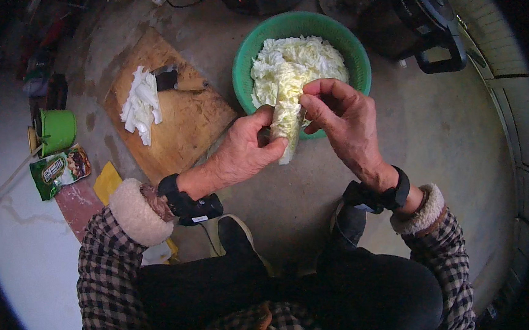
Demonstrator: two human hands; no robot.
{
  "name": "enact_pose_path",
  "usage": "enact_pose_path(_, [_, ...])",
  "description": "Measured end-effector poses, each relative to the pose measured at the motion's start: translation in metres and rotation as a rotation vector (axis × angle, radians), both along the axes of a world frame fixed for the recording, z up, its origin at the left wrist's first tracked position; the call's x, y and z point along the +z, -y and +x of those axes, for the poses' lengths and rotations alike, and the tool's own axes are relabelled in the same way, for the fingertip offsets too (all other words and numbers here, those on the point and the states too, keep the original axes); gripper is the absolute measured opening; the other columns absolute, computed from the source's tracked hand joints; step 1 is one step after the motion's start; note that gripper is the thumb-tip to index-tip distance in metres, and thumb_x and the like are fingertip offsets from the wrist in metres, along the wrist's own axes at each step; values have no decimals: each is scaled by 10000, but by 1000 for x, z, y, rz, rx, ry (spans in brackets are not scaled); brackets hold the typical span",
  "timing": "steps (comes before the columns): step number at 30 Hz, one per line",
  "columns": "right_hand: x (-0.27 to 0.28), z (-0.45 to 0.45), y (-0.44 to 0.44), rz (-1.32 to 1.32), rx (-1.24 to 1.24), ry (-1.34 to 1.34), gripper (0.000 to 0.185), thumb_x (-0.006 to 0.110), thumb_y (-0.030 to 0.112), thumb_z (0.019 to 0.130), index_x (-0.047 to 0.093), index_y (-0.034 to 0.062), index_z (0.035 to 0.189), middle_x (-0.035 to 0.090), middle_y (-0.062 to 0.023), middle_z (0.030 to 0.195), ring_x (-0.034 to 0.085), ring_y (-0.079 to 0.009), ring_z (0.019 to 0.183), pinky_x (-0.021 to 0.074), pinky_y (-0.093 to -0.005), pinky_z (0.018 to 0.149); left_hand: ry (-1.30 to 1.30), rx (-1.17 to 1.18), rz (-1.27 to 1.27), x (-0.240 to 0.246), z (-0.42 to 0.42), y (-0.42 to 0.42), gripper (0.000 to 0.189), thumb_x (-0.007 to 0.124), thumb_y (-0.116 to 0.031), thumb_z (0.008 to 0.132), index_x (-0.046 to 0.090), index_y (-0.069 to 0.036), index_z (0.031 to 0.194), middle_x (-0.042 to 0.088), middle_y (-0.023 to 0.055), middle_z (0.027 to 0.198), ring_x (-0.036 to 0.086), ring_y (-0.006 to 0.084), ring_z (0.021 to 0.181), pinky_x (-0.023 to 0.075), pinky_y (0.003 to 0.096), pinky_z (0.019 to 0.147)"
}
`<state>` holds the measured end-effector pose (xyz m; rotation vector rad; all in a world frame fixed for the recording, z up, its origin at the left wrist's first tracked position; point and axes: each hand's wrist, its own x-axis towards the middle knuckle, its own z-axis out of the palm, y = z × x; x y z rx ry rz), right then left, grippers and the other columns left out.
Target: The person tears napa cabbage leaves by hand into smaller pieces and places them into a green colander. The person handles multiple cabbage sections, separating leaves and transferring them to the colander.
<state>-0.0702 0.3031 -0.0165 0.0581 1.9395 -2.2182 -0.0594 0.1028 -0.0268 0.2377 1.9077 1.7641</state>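
A napa cabbage leaf (pixel 288 104), long and pale yellow-green, is held up between both hands over the near rim of a green plastic basket (pixel 240 83). My left hand (pixel 251 150) grips its lower end, thumb in front. The fingertips of my right hand (pixel 341 120) pinch the leaf's right edge higher up. Inside the basket lies a heap of crinkled cabbage leaves (pixel 316 53). To the left, white cabbage pieces (pixel 141 103) rest on a wooden cutting board (pixel 189 123). Beside them is a knife with a dark blade (pixel 165 78), its wooden handle (pixel 192 83) towards the right.
A black electric kettle (pixel 421 29) stands behind the basket at right. Far left are a green container (pixel 58 127) and a green printed food packet (pixel 59 169). A power cable (pixel 183 4) lies at the back. My shoes (pixel 234 234) are on the floor below my hands.
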Motion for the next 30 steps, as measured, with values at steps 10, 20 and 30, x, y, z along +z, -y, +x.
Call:
enact_pose_path(10, [-3, -1, -5, -315, 34, 204, 234, 649, 181, 948, 658, -21, 1066, 661, -32, 854, 611, -80, 720, 579, -242, 606, 165, -5, 86, 8, -3, 7, 351, 616, -91, 911, 550, 15, 1240, 616, 28, 1104, 584, 90, 992, 506, 283, 873])
enact_pose_path(20, [-18, -2, -13, -729, 153, 436, 221, 628, 193, 962, 647, 13, 1088, 623, 15, 843, 587, -62, 720, 537, -204, 612, 354, 58, 309, -10, -11, 40, 361, 574, -103, 932, 532, 7, 1273, 606, 61, 1190, 598, 139, 1062, 486, 307, 948])
enact_pose_path(30, [-30, 7, -28, -664, 86, 485, 194, 634, 180, 959, 648, 27, 1078, 576, 49, 816, 513, -55, 689, 450, -207, 593, 347, 324, -297, -93, -21, 161, 351, 546, -26, 920, 529, -5, 1269, 637, 62, 1126, 618, 156, 1014, 502, 312, 895])
